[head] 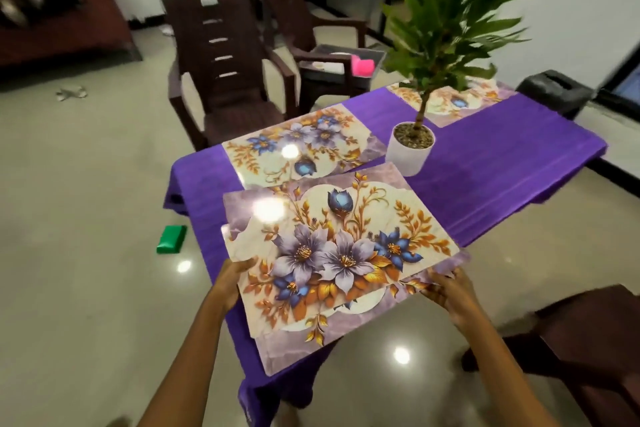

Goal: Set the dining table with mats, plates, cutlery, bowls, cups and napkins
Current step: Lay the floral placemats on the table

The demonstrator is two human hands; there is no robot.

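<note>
Two floral mats are held over the near end of the table with the purple cloth [485,163]. The upper mat [339,236] overlaps a lower mat [311,340] whose near corner sticks out over the table edge. My left hand [232,279] grips the left edge of the upper mat. My right hand [450,291] holds the right edges of the mats, fingers curled under. A third floral mat [301,142] lies flat at the left side of the table. A fourth mat [453,100] lies at the far end, partly hidden behind the plant.
A potted plant in a white pot [410,149] stands mid-table. Brown plastic chairs [225,73] stand at the left; one chair [588,350] is at the near right. A grey tub [341,68] with a pink item sits on a far chair. A green packet [171,239] lies on the floor.
</note>
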